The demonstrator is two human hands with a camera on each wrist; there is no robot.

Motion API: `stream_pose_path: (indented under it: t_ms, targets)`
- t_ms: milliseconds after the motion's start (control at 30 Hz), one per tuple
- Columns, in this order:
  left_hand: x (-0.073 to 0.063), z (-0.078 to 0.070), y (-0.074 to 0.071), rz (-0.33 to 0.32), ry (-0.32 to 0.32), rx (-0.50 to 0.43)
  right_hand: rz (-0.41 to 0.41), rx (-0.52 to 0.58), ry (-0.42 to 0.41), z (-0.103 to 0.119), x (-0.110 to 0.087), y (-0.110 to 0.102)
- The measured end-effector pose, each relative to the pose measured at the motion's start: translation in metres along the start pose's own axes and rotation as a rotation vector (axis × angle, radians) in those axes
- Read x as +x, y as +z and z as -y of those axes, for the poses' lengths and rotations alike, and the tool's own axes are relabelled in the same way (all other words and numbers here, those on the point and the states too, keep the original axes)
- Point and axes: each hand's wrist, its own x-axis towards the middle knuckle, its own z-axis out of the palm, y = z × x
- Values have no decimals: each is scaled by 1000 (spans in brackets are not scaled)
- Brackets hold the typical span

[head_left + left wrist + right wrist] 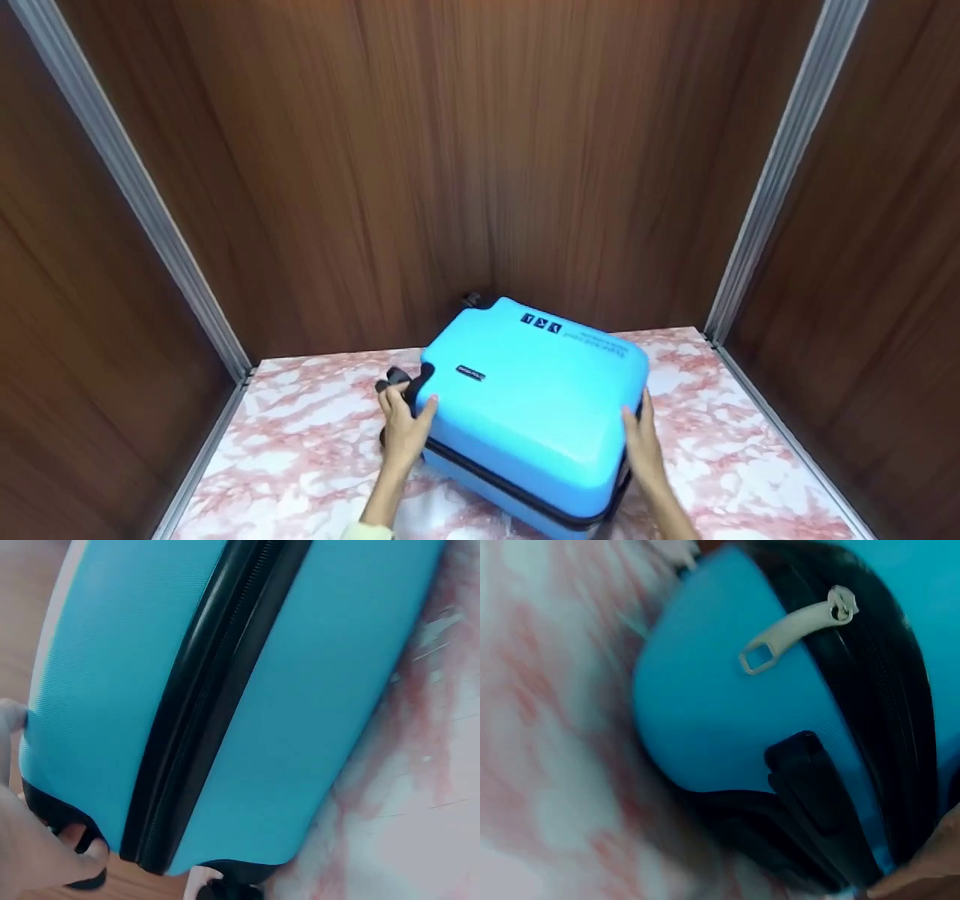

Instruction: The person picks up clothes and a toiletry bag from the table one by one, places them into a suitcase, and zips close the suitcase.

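Observation:
A bright blue hard-shell suitcase [532, 405] lies tilted on the surface, its broad face up and its wheels toward the left and back. My left hand [405, 427] grips its left corner by a black wheel [397, 373], thumb against the blue shell. At the opposite end my right hand [643, 446] holds the side, with the thumb near the top edge. A black zipper band [206, 705] runs round the case in the left wrist view. The right wrist view shows a metal zipper pull [799, 630] and a black handle [817, 802]; most of the right hand is hidden there.
The suitcase is on a pink-and-white marbled surface [300, 427]. Brown wood-grain panels [420, 165] enclose it at the back and both sides, with grey metal strips [780, 180] at the corners. One rear wheel [472, 300] is close to the back panel.

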Motion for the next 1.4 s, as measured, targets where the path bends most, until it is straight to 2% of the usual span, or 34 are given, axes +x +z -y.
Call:
stream_pose_path:
  t_ms: [167, 267, 333, 467, 567, 700, 867, 1100, 1300, 1400]
  targets:
    - [-35, -6, 3, -41, 40, 24, 114, 39, 41, -4, 33, -20]
    - [-52, -8, 4, -63, 61, 46, 111, -18, 67, 1, 44, -26]
    - [-59, -8, 4, -78, 73, 51, 80, -50, 93, 7, 42, -27]
    - [-61, -9, 8, -107, 130, 36, 6, -56, 132, 23, 20, -23]
    - [-60, -8, 13, -120, 173, 31, 11, -75, 202, 32, -1, -16]
    - [-62, -5, 17, -112, 154, 35, 40, -100, 269, 33, -17, -8]
    - [-68, -5, 16, -105, 168, 48, 37, -58, 200, 29, -6, -10]
    - [-82, -4, 16, -77, 208, 82, 94, 145, 129, 21, 19, -16]
    - [-87, -5, 12, -16, 205, 95, 131, 210, 90, 16, 39, -17]
    - [-88, -4, 10, -7, 209, 101, 163, 224, 89, 15, 46, -18]
